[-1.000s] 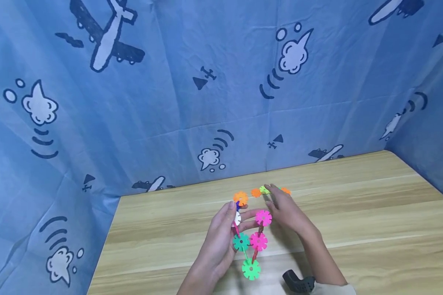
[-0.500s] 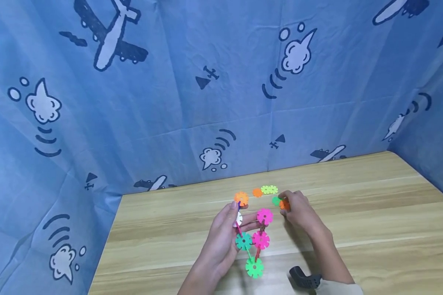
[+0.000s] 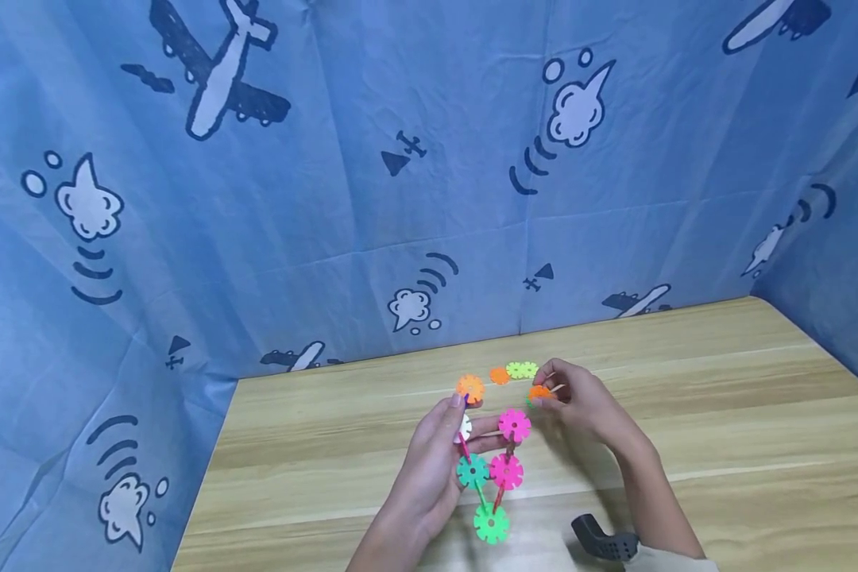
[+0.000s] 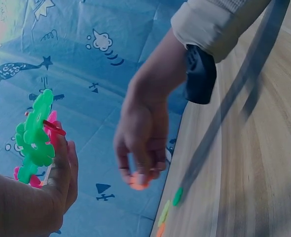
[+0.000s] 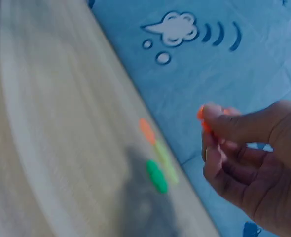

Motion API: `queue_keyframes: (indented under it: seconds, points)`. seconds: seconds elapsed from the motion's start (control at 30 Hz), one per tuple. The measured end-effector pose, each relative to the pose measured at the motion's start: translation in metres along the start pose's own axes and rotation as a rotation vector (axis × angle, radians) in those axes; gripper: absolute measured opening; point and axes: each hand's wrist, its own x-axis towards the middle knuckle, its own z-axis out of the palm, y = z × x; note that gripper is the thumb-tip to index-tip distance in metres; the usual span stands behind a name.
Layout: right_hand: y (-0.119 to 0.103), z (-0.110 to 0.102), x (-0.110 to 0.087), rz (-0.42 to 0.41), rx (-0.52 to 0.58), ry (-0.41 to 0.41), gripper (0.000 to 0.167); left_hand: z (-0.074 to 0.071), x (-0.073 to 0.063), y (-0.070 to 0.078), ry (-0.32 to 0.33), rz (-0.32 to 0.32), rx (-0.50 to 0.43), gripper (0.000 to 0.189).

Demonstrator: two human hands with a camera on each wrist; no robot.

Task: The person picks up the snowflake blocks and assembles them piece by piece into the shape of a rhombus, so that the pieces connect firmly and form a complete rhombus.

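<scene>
My left hand (image 3: 425, 465) holds a chain of notched plastic snowflake discs, its thumb near the white disc (image 3: 465, 427). An orange disc (image 3: 469, 388) tops the left side of the chain; pink discs (image 3: 506, 472) form the right side, and a bright green disc (image 3: 491, 523) hangs lowest. To the right, my right hand (image 3: 589, 407) pinches a loose orange snowflake disc (image 3: 540, 392) between thumb and fingers. The right wrist view shows this orange disc (image 5: 202, 112) raised off the table, mostly hidden by the fingertips. A green disc (image 4: 177, 196) lies on the table below the right hand.
Toward the back of the wooden table (image 3: 314, 445) lie yellow-green discs (image 3: 522, 370) beside another orange disc (image 3: 499, 375). A blue patterned curtain (image 3: 343, 199) hangs behind the table. A black device (image 3: 600, 540) sits at the right wrist.
My right hand has drawn back from the far discs, pinched an orange disc and lifted it slightly leftward. My left hand keeps its hold on the chain, almost still.
</scene>
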Motion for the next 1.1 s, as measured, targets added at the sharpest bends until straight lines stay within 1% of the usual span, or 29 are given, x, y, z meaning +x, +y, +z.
queue_keyframes:
  seconds: [0.07, 0.2, 0.33, 0.47, 0.6, 0.73, 0.8, 0.93, 1.1]
  points:
    - [-0.006, -0.002, -0.001, -0.049, 0.043, 0.003, 0.023, 0.0, 0.0, 0.0, 0.004, -0.003, 0.001, 0.038]
    - [-0.019, -0.006, -0.003, -0.113, 0.123, 0.01, 0.025, 0.001, 0.0, -0.001, 0.006, -0.005, 0.004, 0.04]
    - [-0.029, -0.007, -0.004, -0.147, 0.192, 0.03, 0.026, 0.002, 0.0, -0.003, 0.023, -0.001, 0.017, 0.045]
    - [-0.037, -0.006, -0.006, -0.167, 0.247, 0.045, 0.027, 0.003, -0.001, -0.002, 0.026, -0.016, 0.021, 0.049]
    - [-0.043, -0.005, -0.008, -0.177, 0.283, 0.057, 0.029, 0.003, -0.002, -0.002, 0.008, -0.026, 0.02, 0.053]
    - [-0.046, -0.002, -0.008, -0.22, 0.32, 0.061, 0.032, 0.002, -0.002, -0.004, -0.016, -0.016, 0.034, 0.054]
    - [-0.046, 0.0, -0.008, -0.237, 0.338, 0.056, 0.033, 0.003, -0.001, -0.005, -0.03, -0.014, 0.035, 0.053]
    - [-0.049, 0.002, -0.008, -0.244, 0.388, 0.03, 0.033, 0.003, -0.001, -0.007, -0.037, -0.015, 0.028, 0.049]
    - [-0.052, 0.004, -0.009, -0.265, 0.442, 0.001, 0.034, 0.004, -0.002, -0.005, -0.065, -0.022, -0.008, 0.05]
